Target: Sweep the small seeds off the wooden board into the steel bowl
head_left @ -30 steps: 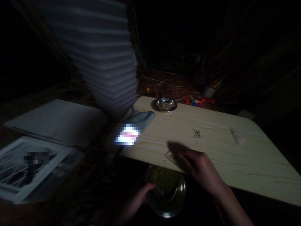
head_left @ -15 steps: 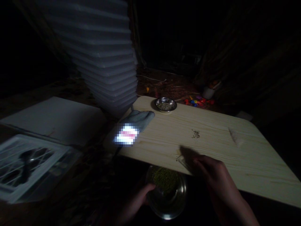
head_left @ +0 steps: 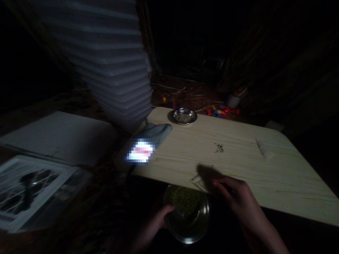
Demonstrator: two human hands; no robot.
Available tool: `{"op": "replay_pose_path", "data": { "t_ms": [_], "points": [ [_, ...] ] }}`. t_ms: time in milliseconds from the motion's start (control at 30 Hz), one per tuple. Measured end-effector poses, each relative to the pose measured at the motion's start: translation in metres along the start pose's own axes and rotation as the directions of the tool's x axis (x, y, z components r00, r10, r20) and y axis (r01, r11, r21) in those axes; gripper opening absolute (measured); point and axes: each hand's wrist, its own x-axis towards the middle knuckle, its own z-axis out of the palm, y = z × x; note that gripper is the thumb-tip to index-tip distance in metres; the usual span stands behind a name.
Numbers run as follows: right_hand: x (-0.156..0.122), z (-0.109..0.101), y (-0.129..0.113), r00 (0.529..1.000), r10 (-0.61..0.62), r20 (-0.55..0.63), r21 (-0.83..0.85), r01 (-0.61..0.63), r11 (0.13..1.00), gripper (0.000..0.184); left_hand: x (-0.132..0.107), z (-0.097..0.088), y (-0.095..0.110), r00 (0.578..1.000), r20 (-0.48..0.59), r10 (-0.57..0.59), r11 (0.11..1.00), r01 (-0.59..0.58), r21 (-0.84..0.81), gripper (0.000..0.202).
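My left hand [head_left: 161,219] grips the left rim of a steel bowl [head_left: 203,224], which sits below the table's front edge. Small green beans, like mung beans [head_left: 185,199], lie in its far part. My right hand [head_left: 242,197] is closed, fingers pinched on a thin, faint tool that looks like tweezers [head_left: 198,183]. Its tips reach left, over the table edge just above the bowl. Farther back on the tabletop lies a small scatter of dark seeds or beans [head_left: 219,148]. A second steel bowl [head_left: 184,121] with pale bits inside stands at the far edge.
A grey cloth [head_left: 159,132] and a bright blurred screen [head_left: 141,151] occupy the left end of the wooden table [head_left: 238,158]. Stacked white plastic trays [head_left: 113,70] rise behind. A white crate [head_left: 39,190] stands at left; colourful toys [head_left: 222,111] lie on the floor beyond.
My right hand has moved slightly left, bringing the tweezers' tips closer to the bowl at the table edge. A single dark speck now shows in front of the scatter. My left hand keeps its hold.
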Motion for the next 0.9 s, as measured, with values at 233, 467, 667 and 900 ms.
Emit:
{"op": "replay_pose_path", "data": {
  "t_ms": [233,467,667,900],
  "points": [
    [0.017,0.006,-0.007,0.999,-0.032,0.031,-0.060,0.033,0.998,0.022,-0.003,0.000,0.007,1.000,0.000,0.024,0.998,-0.023,-0.064,0.045],
    [-0.004,-0.032,0.015,0.985,0.117,-0.123,-0.022,-0.121,0.992,0.029,-0.005,-0.004,0.002,1.000,0.018,-0.010,0.994,0.011,-0.108,0.042],
    [0.015,-0.055,0.034,0.959,0.085,-0.269,-0.129,-0.123,0.984,0.030,-0.003,0.004,-0.005,0.997,-0.068,-0.036,0.998,0.032,-0.058,0.044],
    [0.019,-0.040,0.027,0.988,0.047,-0.146,-0.115,-0.064,0.991,0.027,0.000,-0.005,-0.013,0.995,-0.098,-0.016,1.000,0.019,0.024,0.036]
  ]
}}
